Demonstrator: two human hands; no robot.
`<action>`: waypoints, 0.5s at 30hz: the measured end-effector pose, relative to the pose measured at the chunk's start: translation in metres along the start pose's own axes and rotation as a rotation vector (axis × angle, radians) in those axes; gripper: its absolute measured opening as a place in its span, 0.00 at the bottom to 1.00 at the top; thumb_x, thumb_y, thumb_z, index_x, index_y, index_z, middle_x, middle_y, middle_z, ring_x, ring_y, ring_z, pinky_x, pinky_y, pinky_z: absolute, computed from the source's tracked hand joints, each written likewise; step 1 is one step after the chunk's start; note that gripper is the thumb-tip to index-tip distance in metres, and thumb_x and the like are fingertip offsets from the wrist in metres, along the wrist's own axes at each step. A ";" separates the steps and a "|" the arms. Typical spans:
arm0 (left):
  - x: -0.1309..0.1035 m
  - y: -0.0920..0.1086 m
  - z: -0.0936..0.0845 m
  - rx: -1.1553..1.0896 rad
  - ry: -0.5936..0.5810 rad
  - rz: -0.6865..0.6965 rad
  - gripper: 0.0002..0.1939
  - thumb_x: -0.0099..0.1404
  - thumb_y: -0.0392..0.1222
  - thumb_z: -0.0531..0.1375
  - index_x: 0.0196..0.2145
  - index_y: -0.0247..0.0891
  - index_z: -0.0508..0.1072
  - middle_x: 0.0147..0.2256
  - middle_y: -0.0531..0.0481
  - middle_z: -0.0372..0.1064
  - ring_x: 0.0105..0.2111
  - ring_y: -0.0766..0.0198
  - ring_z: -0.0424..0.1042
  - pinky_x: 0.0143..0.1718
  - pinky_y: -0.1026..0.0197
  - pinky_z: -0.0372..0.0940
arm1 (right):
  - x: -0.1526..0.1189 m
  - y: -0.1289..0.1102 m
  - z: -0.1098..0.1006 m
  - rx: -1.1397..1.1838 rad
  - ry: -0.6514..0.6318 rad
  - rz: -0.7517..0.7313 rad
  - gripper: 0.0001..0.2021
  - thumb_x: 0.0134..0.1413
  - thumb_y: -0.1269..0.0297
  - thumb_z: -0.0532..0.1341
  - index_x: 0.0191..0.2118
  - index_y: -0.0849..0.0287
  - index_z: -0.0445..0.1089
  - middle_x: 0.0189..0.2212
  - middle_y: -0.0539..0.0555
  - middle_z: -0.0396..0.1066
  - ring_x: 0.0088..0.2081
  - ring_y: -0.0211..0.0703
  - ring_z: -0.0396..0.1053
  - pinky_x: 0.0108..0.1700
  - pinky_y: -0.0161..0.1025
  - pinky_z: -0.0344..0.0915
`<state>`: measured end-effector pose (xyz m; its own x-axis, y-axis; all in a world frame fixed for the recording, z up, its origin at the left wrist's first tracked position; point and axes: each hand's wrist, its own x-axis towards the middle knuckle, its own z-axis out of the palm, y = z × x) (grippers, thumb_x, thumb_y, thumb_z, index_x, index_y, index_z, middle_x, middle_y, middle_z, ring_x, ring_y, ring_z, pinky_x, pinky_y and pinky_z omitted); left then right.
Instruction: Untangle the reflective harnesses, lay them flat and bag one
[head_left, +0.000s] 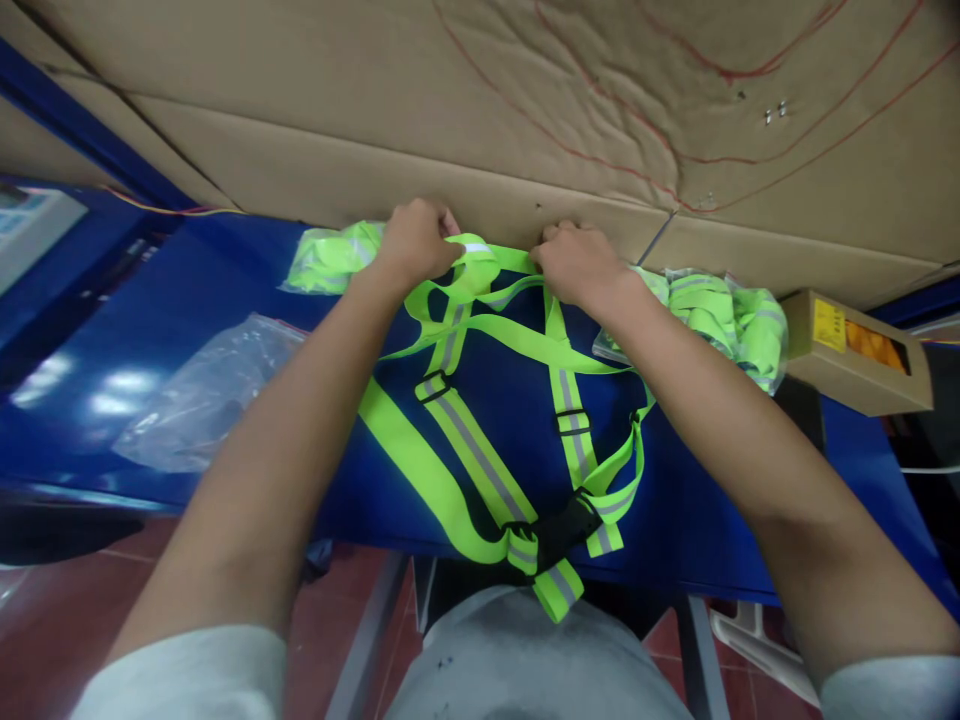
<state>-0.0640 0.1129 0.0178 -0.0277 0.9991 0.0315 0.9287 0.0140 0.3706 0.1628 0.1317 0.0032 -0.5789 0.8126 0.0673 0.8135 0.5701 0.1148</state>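
Note:
A neon yellow-green reflective vest (484, 455) made of elastic straps lies spread over the blue table, its lower end at the near edge. My left hand (420, 240) is closed, pinching the vest's upper strap between thumb and fingers. To its right, my right hand (576, 262) has its fingers curled round the same upper strap, with the fingertips partly hidden. Black slide adjusters (574, 422) sit on the two shoulder straps. A black plastic buckle (566, 525) joins the waist strap close to my body.
Bagged vests lie beyond my left hand (330, 260) and beside my right forearm (724, 315). A clear plastic bag (217, 390) rests on the blue table (247, 265) at left. A cardboard box (862, 350) stands at right. Brown cardboard (337, 130) with red wires walls off the back.

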 end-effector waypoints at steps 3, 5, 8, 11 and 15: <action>0.001 0.002 0.003 -0.015 -0.001 0.007 0.16 0.69 0.40 0.61 0.52 0.34 0.77 0.53 0.46 0.76 0.52 0.57 0.71 0.63 0.48 0.63 | 0.000 0.004 -0.005 0.041 -0.052 0.010 0.21 0.65 0.72 0.53 0.53 0.63 0.81 0.55 0.69 0.77 0.58 0.67 0.70 0.58 0.60 0.61; -0.004 0.004 0.002 -0.031 -0.003 0.050 0.19 0.69 0.41 0.61 0.56 0.35 0.75 0.54 0.48 0.75 0.52 0.59 0.71 0.64 0.50 0.63 | -0.004 0.003 -0.012 0.072 -0.078 -0.003 0.24 0.62 0.74 0.53 0.57 0.61 0.79 0.57 0.67 0.76 0.58 0.65 0.70 0.57 0.57 0.62; -0.027 0.000 -0.006 -0.061 0.069 0.187 0.21 0.72 0.44 0.59 0.59 0.37 0.73 0.55 0.48 0.74 0.52 0.58 0.71 0.64 0.49 0.62 | -0.026 0.000 -0.025 0.116 -0.006 -0.069 0.28 0.60 0.77 0.51 0.62 0.58 0.76 0.59 0.62 0.76 0.59 0.60 0.70 0.57 0.53 0.62; -0.064 -0.017 -0.016 -0.062 0.187 0.320 0.17 0.74 0.44 0.54 0.55 0.38 0.75 0.50 0.45 0.75 0.49 0.56 0.73 0.58 0.50 0.67 | -0.062 -0.002 -0.030 0.153 0.058 -0.171 0.27 0.61 0.79 0.50 0.58 0.57 0.77 0.56 0.58 0.78 0.57 0.56 0.71 0.57 0.50 0.62; -0.099 -0.040 -0.014 -0.037 0.051 0.367 0.17 0.75 0.43 0.52 0.53 0.36 0.76 0.49 0.45 0.76 0.43 0.59 0.75 0.51 0.54 0.71 | -0.092 -0.008 -0.014 0.042 0.070 -0.294 0.25 0.62 0.80 0.54 0.59 0.59 0.76 0.61 0.59 0.76 0.58 0.56 0.70 0.53 0.50 0.61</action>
<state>-0.1039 0.0132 0.0128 0.2854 0.9341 0.2144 0.8660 -0.3472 0.3598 0.2085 0.0508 0.0102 -0.7912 0.6024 0.1053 0.6111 0.7854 0.0989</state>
